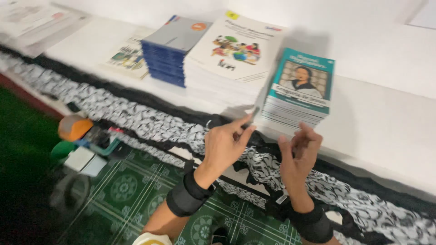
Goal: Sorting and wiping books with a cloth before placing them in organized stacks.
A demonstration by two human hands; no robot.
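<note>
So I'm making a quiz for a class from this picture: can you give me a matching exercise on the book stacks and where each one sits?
Things:
1. teal-covered book stack
2. dark blue book stack
3. tall white-covered book stack
4. thin illustrated booklet

Places:
A. farthest left
B. nearest the hands
C. middle, tallest
D. between booklet and white stack

Pairs: 1-B, 2-D, 3-C, 4-A

A single head-worn camera looks down and forward from just above the person's raised hands, close to them. It faces a low white ledge (386, 122) edged with black-and-white patterned cloth (150, 122), green patterned floor mat (131, 186) below. The view seems tilted, and motion blur softens the left side.
</note>
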